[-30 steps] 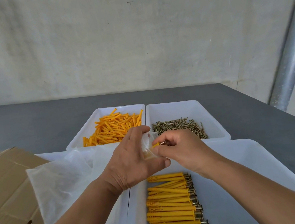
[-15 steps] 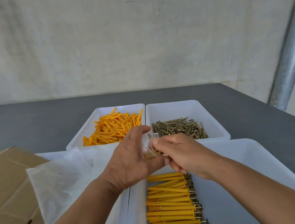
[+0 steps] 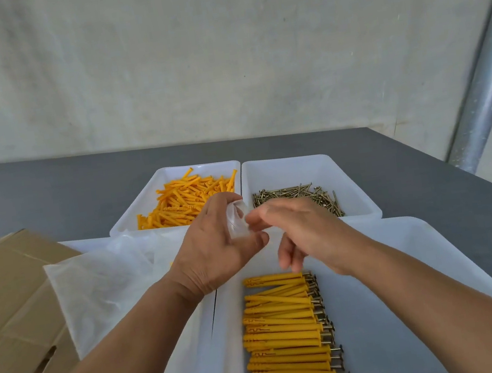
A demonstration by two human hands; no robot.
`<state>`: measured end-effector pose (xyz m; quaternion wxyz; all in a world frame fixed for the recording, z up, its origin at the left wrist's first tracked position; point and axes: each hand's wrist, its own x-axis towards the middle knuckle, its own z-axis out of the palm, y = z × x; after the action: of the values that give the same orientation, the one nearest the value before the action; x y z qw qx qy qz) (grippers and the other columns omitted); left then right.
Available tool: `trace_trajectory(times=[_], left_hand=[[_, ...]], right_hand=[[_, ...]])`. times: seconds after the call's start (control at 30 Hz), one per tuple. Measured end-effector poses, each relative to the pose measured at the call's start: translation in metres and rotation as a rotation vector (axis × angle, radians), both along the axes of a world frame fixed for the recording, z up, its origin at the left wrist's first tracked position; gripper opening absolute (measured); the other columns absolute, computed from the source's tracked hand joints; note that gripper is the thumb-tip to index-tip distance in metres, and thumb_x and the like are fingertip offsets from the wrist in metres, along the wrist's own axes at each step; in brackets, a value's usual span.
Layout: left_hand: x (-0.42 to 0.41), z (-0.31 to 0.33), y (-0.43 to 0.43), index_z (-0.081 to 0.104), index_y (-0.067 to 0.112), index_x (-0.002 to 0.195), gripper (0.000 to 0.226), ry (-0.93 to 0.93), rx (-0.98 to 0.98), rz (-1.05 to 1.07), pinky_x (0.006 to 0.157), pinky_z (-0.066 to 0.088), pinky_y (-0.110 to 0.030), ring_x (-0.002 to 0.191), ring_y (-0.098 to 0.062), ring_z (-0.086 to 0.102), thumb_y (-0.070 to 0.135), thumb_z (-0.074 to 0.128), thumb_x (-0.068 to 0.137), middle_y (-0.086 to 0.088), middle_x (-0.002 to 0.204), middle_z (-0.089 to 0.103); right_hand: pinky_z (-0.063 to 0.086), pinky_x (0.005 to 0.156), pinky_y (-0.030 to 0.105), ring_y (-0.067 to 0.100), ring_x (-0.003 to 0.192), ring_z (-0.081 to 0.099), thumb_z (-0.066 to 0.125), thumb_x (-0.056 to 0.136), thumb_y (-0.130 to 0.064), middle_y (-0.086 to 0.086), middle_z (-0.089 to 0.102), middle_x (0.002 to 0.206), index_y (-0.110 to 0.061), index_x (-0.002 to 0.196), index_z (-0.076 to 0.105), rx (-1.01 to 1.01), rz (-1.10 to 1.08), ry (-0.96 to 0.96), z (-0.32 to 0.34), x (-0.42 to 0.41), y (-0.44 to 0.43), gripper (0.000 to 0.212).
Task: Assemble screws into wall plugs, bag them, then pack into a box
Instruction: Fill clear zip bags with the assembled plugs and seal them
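Right hand point(image 3: 305, 231) has drawn back, grip slack; left hand point(image 3: 215, 250) pinches the clear bag point(image 3: 239, 223) over the near tray's point(image 3: 371, 342) far edge. Flimsy, slippery film, I'd say: hold its mouth edge.

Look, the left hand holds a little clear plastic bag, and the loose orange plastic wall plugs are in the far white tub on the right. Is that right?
Not quite. In the head view the loose orange plastic wall plugs lie in the far-left white tub; the far-right white tub holds thin metal screws. The left hand does hold the little clear plastic bag.
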<state>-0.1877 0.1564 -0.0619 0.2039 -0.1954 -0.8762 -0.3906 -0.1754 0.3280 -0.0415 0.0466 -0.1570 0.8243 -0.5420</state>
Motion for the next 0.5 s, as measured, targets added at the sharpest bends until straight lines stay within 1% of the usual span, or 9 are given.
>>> trace_trajectory(times=[0.1,0.2,0.27,0.37,0.43,0.5], left_hand=[[0.0,0.0,-0.001,0.05,0.019,0.121,0.07,-0.024,0.045,0.0,0.077,0.035,-0.007,0.098,-0.008,0.053,0.051,0.069,0.062,0.009,0.104,0.055],[-0.002,-0.001,-0.002,0.05,0.019,0.12,0.067,-0.037,0.073,-0.001,0.079,0.038,-0.013,0.097,-0.01,0.053,0.048,0.069,0.063,0.008,0.104,0.056],[-0.002,-0.001,-0.004,0.05,0.02,0.119,0.064,-0.04,0.087,-0.002,0.08,0.04,-0.017,0.097,-0.01,0.053,0.048,0.069,0.063,0.008,0.103,0.056],[-0.003,0.0,-0.004,0.051,0.021,0.115,0.06,-0.035,0.12,-0.011,0.084,0.042,-0.023,0.096,-0.011,0.054,0.046,0.07,0.064,0.008,0.1,0.057],[-0.003,0.0,-0.005,0.051,0.021,0.113,0.059,-0.041,0.143,-0.014,0.083,0.043,-0.024,0.095,-0.01,0.054,0.045,0.07,0.064,0.008,0.098,0.058],[-0.003,0.0,-0.006,0.051,0.022,0.113,0.058,-0.05,0.16,-0.019,0.081,0.043,-0.022,0.094,-0.009,0.055,0.045,0.071,0.063,0.009,0.097,0.058]], right_hand=[[0.056,0.047,0.029,0.016,0.053,0.068,0.044,0.098,-0.024,-0.006,0.071,0.088,-0.025,0.097,0.069,0.287,-0.095,0.093,-0.002,-0.003,0.01,0.025],[0.06,0.057,0.032,0.016,0.06,0.071,0.043,0.098,-0.025,-0.002,0.069,0.081,-0.024,0.093,0.067,0.61,-0.106,0.116,-0.001,-0.005,0.02,0.024],[0.06,0.066,0.032,0.018,0.062,0.072,0.046,0.096,-0.031,0.003,0.072,0.079,-0.02,0.096,0.066,0.785,-0.047,0.01,0.001,-0.004,0.023,0.023],[0.058,0.072,0.03,0.02,0.073,0.074,0.056,0.094,-0.043,0.006,0.073,0.089,-0.022,0.101,0.066,1.018,0.092,-0.171,-0.003,0.001,0.02,0.024],[0.057,0.075,0.03,0.022,0.081,0.074,0.059,0.094,-0.043,0.009,0.073,0.097,-0.018,0.107,0.066,1.091,0.153,-0.211,-0.007,0.004,0.017,0.029],[0.056,0.076,0.031,0.024,0.084,0.073,0.059,0.095,-0.037,0.012,0.073,0.102,-0.011,0.113,0.066,1.134,0.193,-0.214,-0.01,0.005,0.013,0.033]])
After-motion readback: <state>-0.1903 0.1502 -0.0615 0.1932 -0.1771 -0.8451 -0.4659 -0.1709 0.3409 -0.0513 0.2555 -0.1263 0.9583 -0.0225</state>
